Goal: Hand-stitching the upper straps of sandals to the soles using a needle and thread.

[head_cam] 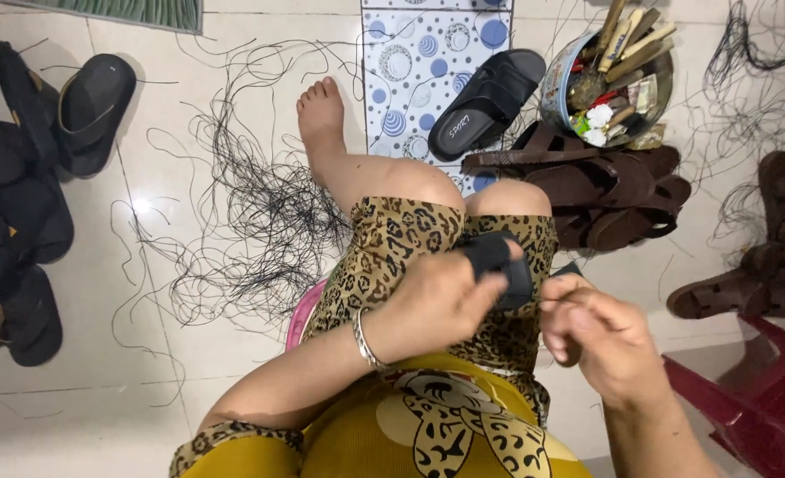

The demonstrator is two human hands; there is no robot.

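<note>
Our left hand (436,301) clamps the black sandal strap (497,261) over our lap; our right hand (591,332) pinches thread beside it. We should keep stitches taut, fingers clear.

Black thread tangle (259,221), tool tin (607,75), perhaps.

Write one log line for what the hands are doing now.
left hand: grips black strap piece | right hand: pinched shut beside it, contents unclear | tool tin on floor
</note>
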